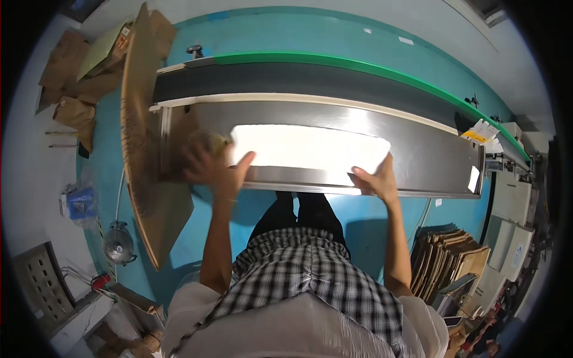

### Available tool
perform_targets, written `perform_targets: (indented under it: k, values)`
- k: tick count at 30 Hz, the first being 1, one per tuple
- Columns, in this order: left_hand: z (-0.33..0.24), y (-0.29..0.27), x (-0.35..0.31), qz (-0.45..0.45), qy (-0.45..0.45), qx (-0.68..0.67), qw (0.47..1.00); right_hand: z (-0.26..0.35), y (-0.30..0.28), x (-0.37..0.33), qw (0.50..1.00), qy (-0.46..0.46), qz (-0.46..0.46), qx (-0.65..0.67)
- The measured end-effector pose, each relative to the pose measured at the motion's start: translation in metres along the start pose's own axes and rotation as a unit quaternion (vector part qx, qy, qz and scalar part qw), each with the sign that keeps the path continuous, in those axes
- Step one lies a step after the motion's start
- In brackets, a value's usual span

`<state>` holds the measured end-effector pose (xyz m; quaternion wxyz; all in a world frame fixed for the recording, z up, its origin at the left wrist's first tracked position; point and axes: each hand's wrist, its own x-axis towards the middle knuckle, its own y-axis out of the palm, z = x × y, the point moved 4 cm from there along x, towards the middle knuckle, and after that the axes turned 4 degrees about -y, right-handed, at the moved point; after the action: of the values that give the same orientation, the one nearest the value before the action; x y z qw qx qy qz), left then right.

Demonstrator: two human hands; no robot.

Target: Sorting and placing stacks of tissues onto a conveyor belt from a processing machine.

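A long, bright white rectangular piece lies across the steel worktop; glare hides its surface, and I cannot tell whether it is a flat sheet or a box. My right hand grips its right end, thumb on the near edge and the other fingers partly hidden. At its left end, my left hand is smeared by motion, with fingers spread and thumb beside the white piece. Just beyond those fingers is a blurred, roundish yellowish thing; whether my hand touches it is unclear.
A dark conveyor belt with a green edge runs behind the worktop. A tall cardboard sheet stands at the left end. Yellow and white packets sit at the right end. Stacked flat cardboard leans at lower right; a fan stands at left.
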<state>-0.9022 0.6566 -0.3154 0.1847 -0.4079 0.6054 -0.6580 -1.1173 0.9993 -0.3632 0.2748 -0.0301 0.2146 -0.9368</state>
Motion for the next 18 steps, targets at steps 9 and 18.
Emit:
perform_targets:
  k: [9, 18]
  values:
    - [0.01, 0.037, 0.026, -0.022, 0.017, -0.095, 0.995, 0.011, -0.001, 0.068, 0.991, 0.08, -0.067, -0.086]
    - [-0.274, 0.014, 0.057, 0.165, 0.357, -0.353, 0.849, -0.006, -0.022, 0.087, 0.93, 0.206, -0.086, 0.291]
